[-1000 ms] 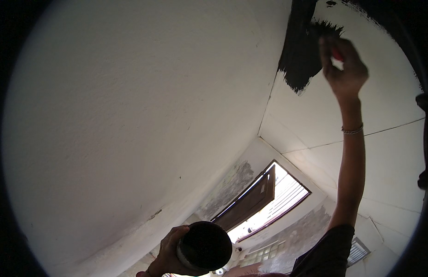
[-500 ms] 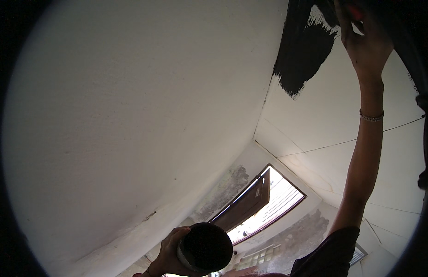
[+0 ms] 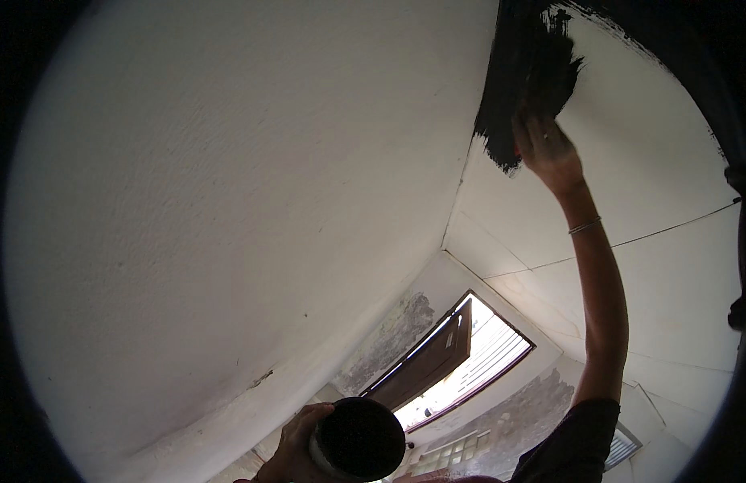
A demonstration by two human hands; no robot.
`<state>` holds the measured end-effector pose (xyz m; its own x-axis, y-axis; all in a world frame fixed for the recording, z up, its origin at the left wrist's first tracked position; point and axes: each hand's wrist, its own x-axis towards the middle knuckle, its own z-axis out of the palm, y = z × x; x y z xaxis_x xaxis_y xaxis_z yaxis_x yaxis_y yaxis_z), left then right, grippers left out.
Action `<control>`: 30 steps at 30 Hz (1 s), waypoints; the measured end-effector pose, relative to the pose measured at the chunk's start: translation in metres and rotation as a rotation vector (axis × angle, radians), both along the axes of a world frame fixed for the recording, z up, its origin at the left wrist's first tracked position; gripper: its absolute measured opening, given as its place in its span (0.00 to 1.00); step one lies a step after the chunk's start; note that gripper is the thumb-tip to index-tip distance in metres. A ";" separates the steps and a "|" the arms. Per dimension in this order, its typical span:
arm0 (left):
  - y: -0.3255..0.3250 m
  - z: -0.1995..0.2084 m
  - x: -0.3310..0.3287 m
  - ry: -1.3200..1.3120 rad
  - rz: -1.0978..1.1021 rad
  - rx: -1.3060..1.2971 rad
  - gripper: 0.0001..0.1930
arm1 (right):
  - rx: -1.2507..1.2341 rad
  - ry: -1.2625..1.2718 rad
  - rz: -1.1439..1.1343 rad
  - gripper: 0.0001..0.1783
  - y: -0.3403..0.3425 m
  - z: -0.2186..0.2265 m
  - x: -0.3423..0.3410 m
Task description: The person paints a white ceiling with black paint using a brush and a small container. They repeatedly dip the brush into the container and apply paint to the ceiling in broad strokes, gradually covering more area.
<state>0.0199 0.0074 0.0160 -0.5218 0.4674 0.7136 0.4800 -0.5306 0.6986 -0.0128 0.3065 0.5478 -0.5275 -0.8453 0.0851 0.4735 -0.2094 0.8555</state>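
Observation:
My raised right hand (image 3: 552, 157) is closed around a paintbrush, of which only a bit of red handle (image 3: 517, 150) shows. Its bristles are lost against the black paint (image 3: 524, 76) on the white ceiling panel (image 3: 638, 121). The painted patch follows the joint with the wall, and its lower edge is ragged and streaked. Low in view, my left hand (image 3: 291, 451) grips a round tub (image 3: 358, 439) from its left side. The tub looks black inside; the paint level cannot be made out.
A large white wall (image 3: 212, 193) fills the left side. Another black-painted band (image 3: 703, 72) curves along the upper right. Below are a brown door (image 3: 425, 358) standing ajar in a bright doorway and stained wall patches (image 3: 518, 414). Thin seams cross the ceiling.
My right hand has moved left and down with the paintbrush, from the upper right onto the black patch. Black paint covers more of the streaky gap near the top. My left hand stays nearly still.

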 end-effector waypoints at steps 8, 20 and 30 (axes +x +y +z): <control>-0.010 0.013 0.009 -0.004 0.005 0.016 0.61 | -0.029 -0.122 -0.068 0.15 0.015 -0.058 0.001; -0.011 0.010 0.005 0.020 -0.056 0.032 0.61 | 0.073 0.095 -0.066 0.18 0.019 -0.013 -0.004; -0.014 0.011 0.007 0.024 -0.060 0.033 0.61 | -0.665 -0.321 0.019 0.09 0.028 -0.058 0.002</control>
